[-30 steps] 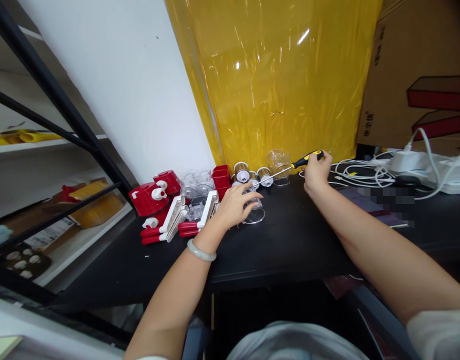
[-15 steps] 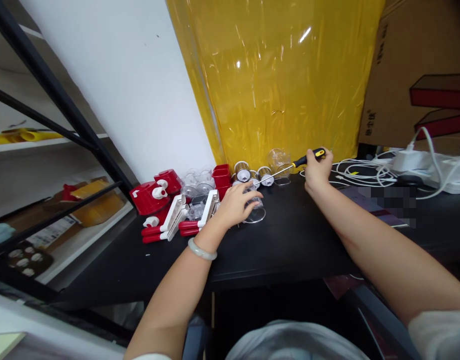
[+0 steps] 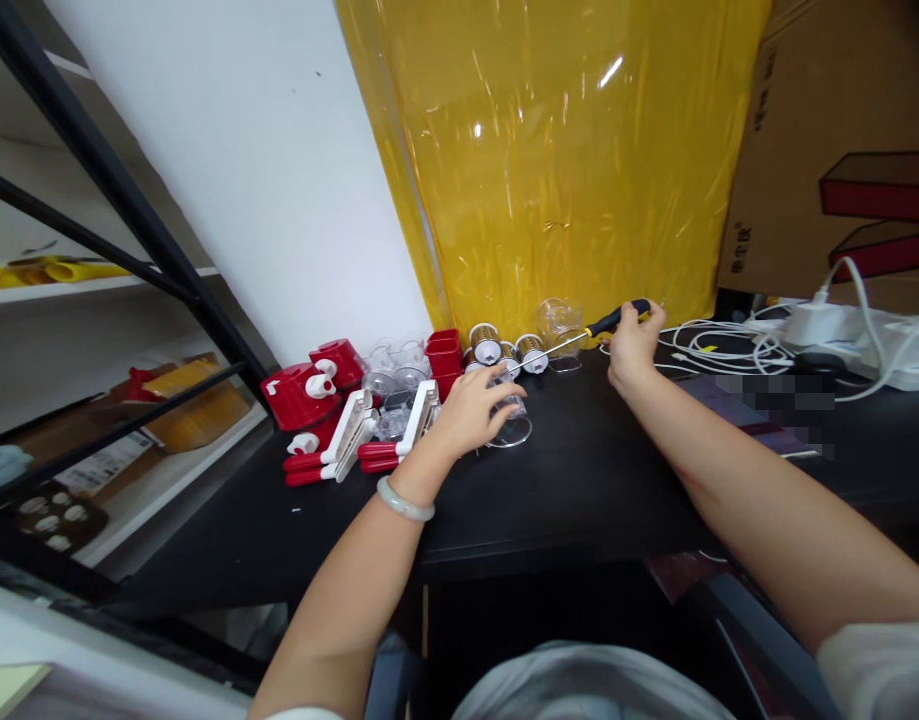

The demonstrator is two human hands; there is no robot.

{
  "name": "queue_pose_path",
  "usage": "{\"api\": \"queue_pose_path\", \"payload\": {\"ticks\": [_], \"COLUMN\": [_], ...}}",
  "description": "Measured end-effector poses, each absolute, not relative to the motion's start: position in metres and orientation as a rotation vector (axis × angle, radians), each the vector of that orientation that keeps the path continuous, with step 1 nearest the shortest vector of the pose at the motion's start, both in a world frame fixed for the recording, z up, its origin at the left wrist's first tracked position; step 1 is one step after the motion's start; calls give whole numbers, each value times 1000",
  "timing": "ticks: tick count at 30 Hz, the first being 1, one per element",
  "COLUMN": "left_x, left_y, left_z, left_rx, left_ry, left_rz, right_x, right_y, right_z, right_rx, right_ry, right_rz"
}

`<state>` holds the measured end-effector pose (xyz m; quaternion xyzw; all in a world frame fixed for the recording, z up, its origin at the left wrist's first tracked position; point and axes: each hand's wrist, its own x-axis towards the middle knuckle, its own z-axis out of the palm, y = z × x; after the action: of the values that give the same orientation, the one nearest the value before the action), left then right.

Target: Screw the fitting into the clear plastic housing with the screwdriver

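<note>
My left hand (image 3: 470, 412), with a pale bangle on its wrist, is wrapped round a clear plastic cup-shaped part (image 3: 508, 418) standing on the black table (image 3: 579, 480). My right hand (image 3: 633, 342) grips the black-and-yellow handle of a screwdriver (image 3: 594, 327). Its metal shaft slants down and left, and the tip meets the clear part near my left fingers. Both hands are closed.
Red housings (image 3: 298, 392), white-and-red handles (image 3: 346, 440), metal drums (image 3: 483, 343) and clear cups (image 3: 557, 320) crowd the table's back left. White cables and a charger (image 3: 811, 322) lie at the right. Yellow film (image 3: 549, 150), a cardboard box (image 3: 841, 140) and a black shelf frame (image 3: 129, 215) surround it.
My right hand has rolled slightly on the screwdriver handle, hiding more of its yellow end. My left hand and the clear part have stayed put.
</note>
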<state>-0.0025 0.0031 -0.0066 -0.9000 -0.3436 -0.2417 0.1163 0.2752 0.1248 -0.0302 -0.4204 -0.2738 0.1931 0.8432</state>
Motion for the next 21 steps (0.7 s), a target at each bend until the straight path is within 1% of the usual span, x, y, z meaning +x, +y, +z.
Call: {"api": "queue_pose_path", "payload": {"ticks": [7, 17, 21], "left_x": [-3, -3, -3], "left_y": [4, 3, 4], "left_z": [-7, -6, -7], "left_rx": [-2633, -2632, -2636], "left_ry": [-1006, -1015, -1011], "left_rz": [-700, -698, -700], "right_x": [276, 271, 273], "right_y": [125, 118, 118], "right_z": [-29, -19, -20], "right_rx": [-936, -854, -893], "right_ry": [-543, -470, -446], "right_rz": [438, 547, 536]}}
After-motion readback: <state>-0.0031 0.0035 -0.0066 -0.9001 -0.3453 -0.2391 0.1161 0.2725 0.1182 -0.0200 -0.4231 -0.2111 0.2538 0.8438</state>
